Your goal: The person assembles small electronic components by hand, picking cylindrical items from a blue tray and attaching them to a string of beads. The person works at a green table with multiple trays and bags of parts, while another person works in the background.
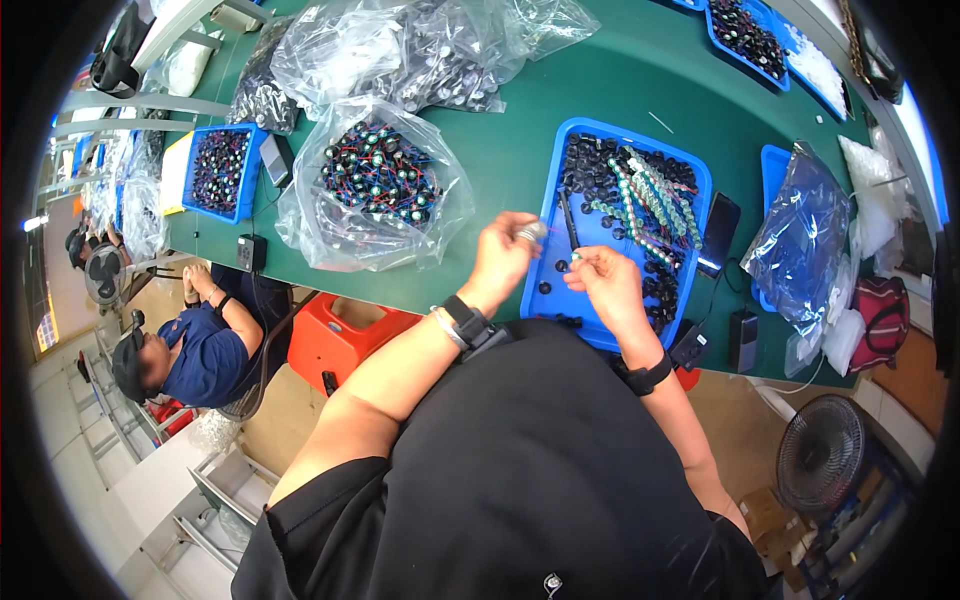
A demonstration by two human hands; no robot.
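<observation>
My left hand (502,262) is over the left edge of the blue tray (537,283), its fingers closed around something silvery and blurred that I cannot make out. Inside the tray, my right hand (610,285) pinches a small round part (575,257) with a pale greenish face, largely covered by the fingers. Many black round caps (590,160) lie loose in the tray, along with several strips of pale green and white pieces (650,195). Between my hands a thin black pen-like tool (569,222) rests in the tray.
Left of the tray, an open clear bag (455,205) holds small wired parts; larger bags (350,50) lie behind. A phone (719,232) and a dark plastic bag (800,235) are at right. Below the table stands a red stool (318,338). Another person (205,350) sits at left.
</observation>
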